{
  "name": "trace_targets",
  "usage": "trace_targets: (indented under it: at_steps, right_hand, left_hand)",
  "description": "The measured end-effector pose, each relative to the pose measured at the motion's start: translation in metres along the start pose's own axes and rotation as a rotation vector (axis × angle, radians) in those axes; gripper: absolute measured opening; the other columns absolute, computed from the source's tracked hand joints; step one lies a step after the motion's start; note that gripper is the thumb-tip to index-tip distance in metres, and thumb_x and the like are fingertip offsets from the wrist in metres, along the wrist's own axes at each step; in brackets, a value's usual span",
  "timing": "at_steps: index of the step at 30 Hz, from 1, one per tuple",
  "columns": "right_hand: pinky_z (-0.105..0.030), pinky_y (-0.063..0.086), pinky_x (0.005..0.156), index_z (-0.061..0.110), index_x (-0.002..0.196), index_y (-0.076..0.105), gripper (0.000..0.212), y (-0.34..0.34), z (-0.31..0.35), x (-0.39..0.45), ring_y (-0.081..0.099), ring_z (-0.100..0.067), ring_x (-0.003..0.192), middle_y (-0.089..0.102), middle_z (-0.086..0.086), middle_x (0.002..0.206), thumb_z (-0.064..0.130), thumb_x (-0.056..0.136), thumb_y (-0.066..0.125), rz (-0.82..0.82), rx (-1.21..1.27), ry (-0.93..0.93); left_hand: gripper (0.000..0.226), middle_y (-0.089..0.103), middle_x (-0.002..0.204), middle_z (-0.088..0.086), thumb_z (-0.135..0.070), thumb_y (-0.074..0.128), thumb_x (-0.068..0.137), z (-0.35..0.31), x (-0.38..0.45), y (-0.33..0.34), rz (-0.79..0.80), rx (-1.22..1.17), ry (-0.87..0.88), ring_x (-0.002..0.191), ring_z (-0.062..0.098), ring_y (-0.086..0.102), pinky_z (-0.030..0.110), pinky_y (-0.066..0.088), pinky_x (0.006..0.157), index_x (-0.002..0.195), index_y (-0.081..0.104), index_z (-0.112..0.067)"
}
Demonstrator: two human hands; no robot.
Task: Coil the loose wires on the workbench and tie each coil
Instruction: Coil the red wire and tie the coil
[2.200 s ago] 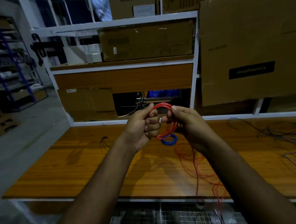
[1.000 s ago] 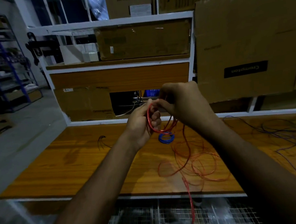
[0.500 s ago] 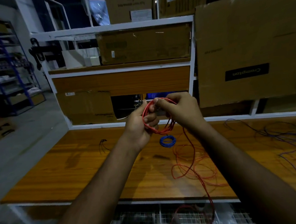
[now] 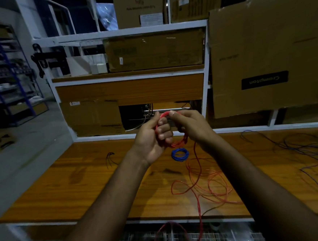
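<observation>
Far left: blue rack (image 4: 10, 74) w/ stock, open floor (image 4: 25, 158) beside the desk (image 4: 84, 191). Small black wire scrap (image 4: 109, 157) lies on desk's left part, w/ bare wood around it. Back frame: box (image 4: 92, 117) behind the desk w/ a small white sticker, print too dim to read. Top shelf box (image 4: 139, 7) reads "Aveena", smaller lines below blurred.

Centre, above the desk's rear edge: left hand (image 4: 152, 137) curls round the red wire coil (image 4: 176, 142), fingers through the loop. Right hand (image 4: 190, 125) pinches the coil's top between thumb and fingers. Blue coil (image 4: 179, 154) sits on desk just below the hands, apart from them. Loose red wire (image 4: 202, 185) drops from the coil, loops over desk's front-centre, then goes over the front edge toward the mesh below.

Right: big carton (image 4: 263, 56) leaning, black label "Crompton" upside down. Dark loose wires (image 4: 307, 147) sprawl over desk's right part, running to the right edge.
</observation>
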State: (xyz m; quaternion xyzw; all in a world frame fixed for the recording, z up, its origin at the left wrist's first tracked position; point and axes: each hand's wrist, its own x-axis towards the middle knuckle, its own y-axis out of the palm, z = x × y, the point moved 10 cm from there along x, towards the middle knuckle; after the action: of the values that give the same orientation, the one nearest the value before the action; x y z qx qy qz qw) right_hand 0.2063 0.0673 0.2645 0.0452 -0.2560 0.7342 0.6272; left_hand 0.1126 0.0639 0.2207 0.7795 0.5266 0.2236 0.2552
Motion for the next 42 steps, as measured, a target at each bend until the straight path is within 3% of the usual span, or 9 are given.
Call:
trace_targets:
  at_steps: [6, 11, 16, 20, 25, 29, 33, 37, 42]
  right_hand:
    - [-0.025, 0.027, 0.048, 0.019, 0.063, 0.052, 0.051, 0.017, -0.022, -0.007, 0.035, -0.009, 0.044, 0.045, 0.003, 0.052, 0.053, 0.1, 0.044, 0.212, 0.172, 0.291]
    - [-0.018, 0.031, 0.043, 0.013, 0.103, 0.061, 0.032, 0.022, -0.053, -0.02, 0.035, -0.005, 0.048, 0.058, 0.007, 0.069, 0.043, 0.097, 0.054, 0.316, 0.538, 0.339]
    - [-0.023, 0.043, 0.056, 0.01, 0.132, 0.055, 0.056, 0.018, -0.12, -0.064, 0.048, -0.012, 0.064, 0.059, -0.007, 0.105, 0.016, 0.08, 0.073, 0.447, 0.69, 0.42]
    - [-0.028, 0.054, 0.069, 0.008, 0.111, 0.069, 0.035, 0.007, -0.15, -0.09, 0.061, -0.021, 0.079, 0.061, -0.013, 0.1, -0.003, 0.078, 0.073, 0.272, 0.897, 0.461]
    - [-0.031, 0.06, 0.071, 0.006, 0.109, 0.063, 0.017, -0.006, -0.153, -0.099, 0.074, -0.024, 0.086, 0.071, -0.015, 0.101, 0.003, 0.093, 0.058, -0.222, 0.522, 0.508]
    - [-0.023, 0.052, 0.05, 0.015, 0.1, 0.063, 0.006, 0.023, -0.098, -0.099, 0.068, -0.014, 0.059, 0.071, -0.009, 0.085, 0.018, 0.097, 0.058, 0.058, -0.073, 0.404]
    - [-0.013, 0.04, 0.052, 0.019, 0.094, 0.067, 0.012, 0.052, -0.04, -0.099, 0.059, 0.004, 0.055, 0.073, 0.001, 0.079, 0.025, 0.099, 0.058, 0.41, -0.483, 0.206]
    - [-0.017, 0.044, 0.052, 0.018, 0.1, 0.069, 0.015, 0.052, 0.011, -0.092, 0.057, -0.004, 0.06, 0.068, 0.002, 0.082, 0.022, 0.1, 0.055, 0.539, -0.207, 0.204]
    - [-0.026, 0.058, 0.065, 0.013, 0.102, 0.07, 0.014, -0.011, 0.029, -0.061, 0.071, -0.018, 0.073, 0.069, -0.007, 0.082, 0.01, 0.089, 0.066, 0.131, 0.166, 0.134]
  left_hand:
    - [0.047, 0.026, 0.043, -0.009, -0.041, 0.033, 0.103, 0.01, -0.001, -0.004, 0.035, -0.029, -0.079, 0.033, 0.003, 0.022, 0.02, 0.009, 0.039, 0.063, 0.043, -0.019]
    - [0.047, 0.024, 0.043, -0.009, -0.038, 0.034, 0.104, 0.002, -0.001, -0.013, -0.013, -0.05, -0.055, 0.032, 0.005, 0.021, 0.022, 0.007, 0.039, 0.06, 0.04, -0.021]
    - [0.047, 0.024, 0.044, -0.009, -0.036, 0.033, 0.105, -0.028, -0.005, -0.024, -0.044, -0.111, 0.046, 0.034, 0.006, 0.021, 0.022, 0.01, 0.039, 0.061, 0.039, -0.021]
    - [0.043, 0.024, 0.046, -0.009, -0.036, 0.034, 0.105, -0.039, -0.005, -0.03, -0.07, -0.106, 0.083, 0.035, 0.006, 0.021, 0.022, 0.012, 0.039, 0.064, 0.037, -0.021]
    - [0.043, 0.025, 0.045, -0.009, -0.037, 0.032, 0.106, -0.029, 0.002, -0.024, -0.088, -0.082, 0.097, 0.035, 0.005, 0.021, 0.021, 0.01, 0.04, 0.066, 0.037, -0.021]
    - [0.043, 0.026, 0.045, -0.009, -0.037, 0.032, 0.107, -0.022, 0.008, -0.02, -0.114, -0.031, 0.116, 0.035, 0.005, 0.02, 0.021, 0.012, 0.038, 0.067, 0.037, -0.021]
    - [0.042, 0.027, 0.046, -0.009, -0.037, 0.032, 0.107, -0.016, 0.01, -0.02, -0.127, 0.052, 0.12, 0.035, 0.004, 0.021, 0.021, 0.013, 0.039, 0.068, 0.037, -0.02]
    - [0.043, 0.028, 0.046, -0.009, -0.037, 0.035, 0.106, -0.008, 0.007, -0.018, -0.141, 0.127, 0.107, 0.036, 0.005, 0.021, 0.021, 0.012, 0.039, 0.066, 0.041, -0.02]
    - [0.041, 0.026, 0.046, -0.009, -0.037, 0.035, 0.106, -0.01, 0.003, -0.025, -0.149, 0.021, 0.11, 0.034, 0.004, 0.02, 0.02, 0.013, 0.039, 0.069, 0.039, -0.02]
